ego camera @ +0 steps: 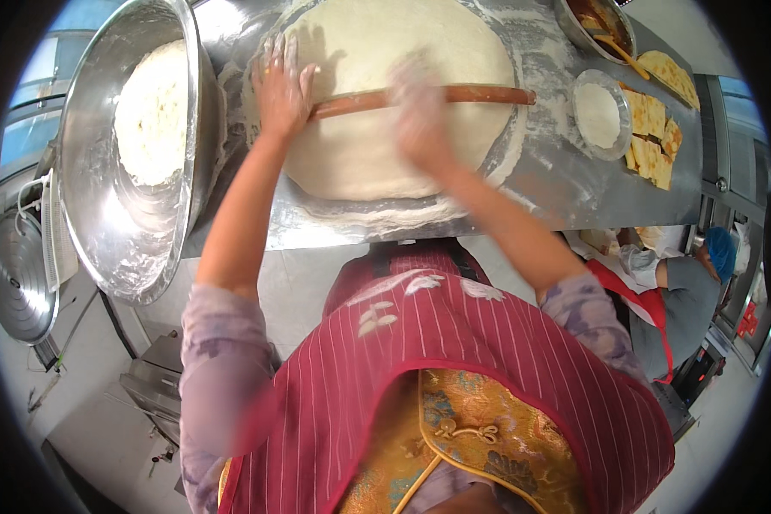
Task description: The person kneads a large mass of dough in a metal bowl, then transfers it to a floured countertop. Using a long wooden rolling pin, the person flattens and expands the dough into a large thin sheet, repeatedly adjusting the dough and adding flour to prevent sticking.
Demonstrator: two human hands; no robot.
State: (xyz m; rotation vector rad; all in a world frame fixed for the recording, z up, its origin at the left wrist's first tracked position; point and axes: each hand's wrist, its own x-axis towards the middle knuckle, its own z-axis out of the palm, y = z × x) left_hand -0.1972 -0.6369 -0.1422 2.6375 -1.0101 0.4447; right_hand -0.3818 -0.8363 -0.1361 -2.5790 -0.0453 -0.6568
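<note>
A large, flat round sheet of dough (360, 160) lies on the floured metal table (604, 205). Across it rests a long wooden rolling pin (488, 95). My left hand (283, 90) is at the pin's left end, fingers apart and pointing away from me; whether it touches the pin or the dough beside it is unclear. Over the middle of the pin is my right hand (421, 115), blurred by motion, its fingers hard to make out. Flour dusts both the hands and the table around the dough.
A big steel basin (196, 128) holding a dough mass (154, 115) stands at left. At right are a bowl of flour (597, 115), a metal pot of sauce (562, 19) with a wooden-handled utensil (623, 56), and cut flatbread pieces (649, 128). A co-worker in a blue cap (721, 254) is at the right.
</note>
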